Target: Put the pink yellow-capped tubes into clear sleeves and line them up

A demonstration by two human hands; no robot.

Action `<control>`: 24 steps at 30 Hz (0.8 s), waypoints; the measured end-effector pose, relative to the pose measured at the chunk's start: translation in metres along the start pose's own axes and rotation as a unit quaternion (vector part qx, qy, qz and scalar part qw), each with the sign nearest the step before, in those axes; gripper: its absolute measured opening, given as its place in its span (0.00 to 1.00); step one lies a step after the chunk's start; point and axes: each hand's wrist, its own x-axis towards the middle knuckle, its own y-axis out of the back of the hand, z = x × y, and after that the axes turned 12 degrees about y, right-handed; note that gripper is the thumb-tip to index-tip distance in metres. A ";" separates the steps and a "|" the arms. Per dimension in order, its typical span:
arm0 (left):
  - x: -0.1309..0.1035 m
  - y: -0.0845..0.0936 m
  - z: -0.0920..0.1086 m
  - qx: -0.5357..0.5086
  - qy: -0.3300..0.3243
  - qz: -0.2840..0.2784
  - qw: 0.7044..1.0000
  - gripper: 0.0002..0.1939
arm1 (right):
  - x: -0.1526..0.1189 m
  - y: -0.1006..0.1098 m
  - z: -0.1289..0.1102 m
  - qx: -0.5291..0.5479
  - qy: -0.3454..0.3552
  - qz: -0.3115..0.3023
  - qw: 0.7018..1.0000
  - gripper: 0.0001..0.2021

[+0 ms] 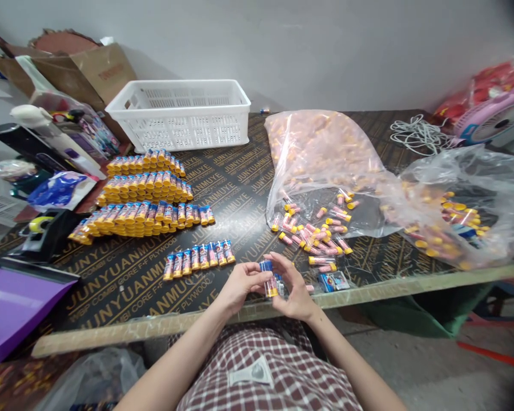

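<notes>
Near the table's front edge, a small clear tube (269, 279) with a yellow cap and a blue-topped wrapper stands roughly upright between my hands. My left hand (242, 286) pinches it from the left, and the fingers of my right hand (294, 292) curl round its other side. Just right of my hands lies a little pile of blue printed labels (334, 281). Loose pink tubes with yellow caps (317, 237) are scattered beyond it. To the left, a short row of blue-labelled tubes (200, 258) lies side by side.
Stacked labelled tubes (141, 214) fill the left of the table, before a white plastic basket (188, 128). A large clear bag (325, 142) of tubes slumps at back right, beside another open bag (497, 188). A tape dispenser (43, 237) and purple dustpan (17, 308) are far left.
</notes>
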 end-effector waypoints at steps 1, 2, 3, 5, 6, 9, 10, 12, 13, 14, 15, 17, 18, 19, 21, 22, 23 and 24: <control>-0.001 -0.001 0.000 -0.002 0.000 0.001 1.000 0.20 | 0.000 -0.001 0.000 0.002 0.002 0.004 1.000 0.40; -0.001 -0.001 0.000 -0.003 0.000 0.002 1.000 0.20 | 0.000 -0.001 -0.001 0.004 0.004 0.007 1.000 0.40; -0.001 -0.002 0.001 -0.004 0.001 0.002 1.000 0.19 | 0.000 -0.001 -0.001 0.006 0.007 0.010 1.000 0.40; -0.002 -0.002 0.001 -0.006 0.000 0.004 1.000 0.19 | 0.000 -0.002 -0.001 0.012 0.008 0.013 1.000 0.41; -0.002 -0.002 0.001 -0.008 -0.001 0.004 1.000 0.18 | 0.000 -0.002 -0.001 0.016 0.008 0.014 1.000 0.41; -0.003 -0.003 0.001 -0.009 0.000 0.008 1.000 0.18 | -0.001 -0.002 -0.001 0.025 0.005 0.012 1.000 0.41; -0.003 -0.003 0.001 -0.009 0.001 0.009 1.000 0.18 | -0.001 -0.003 -0.001 0.025 0.005 0.012 1.000 0.41; -0.003 -0.002 0.001 -0.009 0.003 0.013 1.000 0.18 | -0.001 -0.003 0.000 0.025 0.005 0.012 1.000 0.41; -0.003 -0.002 0.001 -0.009 0.004 0.015 1.000 0.18 | -0.002 -0.003 0.000 0.026 0.005 0.013 1.000 0.41; -0.003 -0.002 0.001 -0.009 0.004 0.016 1.000 0.18 | -0.002 -0.003 0.001 0.027 0.005 0.013 1.000 0.41; -0.003 -0.002 0.001 -0.010 0.004 0.017 1.000 0.18 | -0.002 -0.003 0.001 0.027 0.005 0.014 1.000 0.41; -0.003 -0.002 0.001 -0.014 0.003 0.017 1.000 0.18 | -0.002 -0.004 0.002 0.027 0.003 0.016 1.000 0.41; -0.003 -0.002 0.001 -0.017 0.003 0.016 1.000 0.18 | -0.002 -0.005 0.003 0.027 0.003 0.017 0.999 0.41; -0.003 -0.002 0.000 -0.019 0.002 0.015 1.000 0.18 | -0.002 -0.006 0.003 0.028 0.005 0.019 0.999 0.41; -0.002 -0.001 -0.002 -0.022 -0.002 0.018 1.000 0.18 | -0.001 -0.008 0.003 0.030 0.007 0.015 0.999 0.41; -0.001 0.000 -0.003 -0.023 -0.004 0.021 1.000 0.18 | 0.001 -0.009 0.003 0.029 0.005 0.009 1.000 0.41; 0.000 0.002 -0.002 -0.024 -0.006 0.026 0.999 0.18 | 0.002 -0.009 0.002 0.026 0.002 -0.001 1.000 0.41; 0.000 0.007 -0.001 -0.023 -0.009 0.034 0.999 0.18 | 0.004 -0.008 0.001 0.022 0.000 -0.011 1.000 0.42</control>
